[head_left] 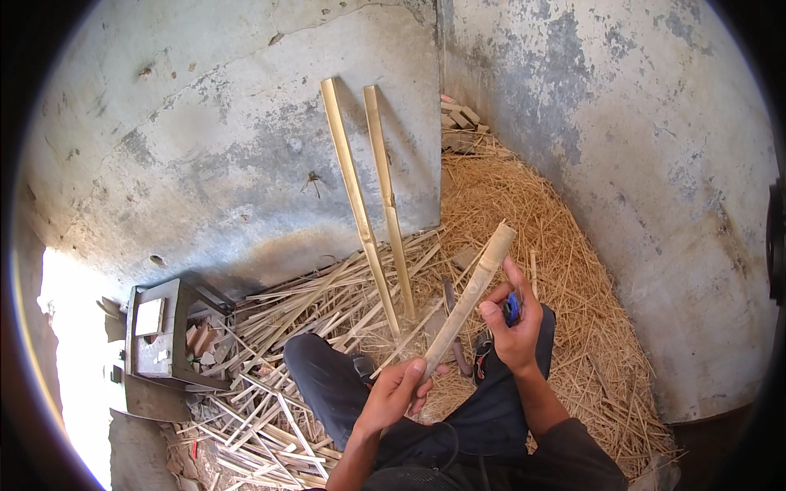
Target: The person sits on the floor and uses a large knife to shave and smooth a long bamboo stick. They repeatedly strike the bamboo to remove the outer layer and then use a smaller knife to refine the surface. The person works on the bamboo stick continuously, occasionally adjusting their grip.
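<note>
A split bamboo piece [468, 304] slants up and away in front of my lap, its outer face pale and weathered. My left hand [399, 390] is closed round its lower end. Beside its upper part is my right hand [517, 326], thumb and fingers curled about a small blue object [512, 308]; its kind is mostly hidden by the fingers. Between my feet, partly behind the bamboo, shows a dark tool [451, 304] with a curved brown lower part.
Two long bamboo strips [350, 178] lean on the grey wall [237, 106]. Cut strips [274, 430] lie heaped at left, near a wooden box [168, 331] holding broken pieces. Thin shavings [585, 368] pile up at right. Bricks [461, 114] stand in the far corner.
</note>
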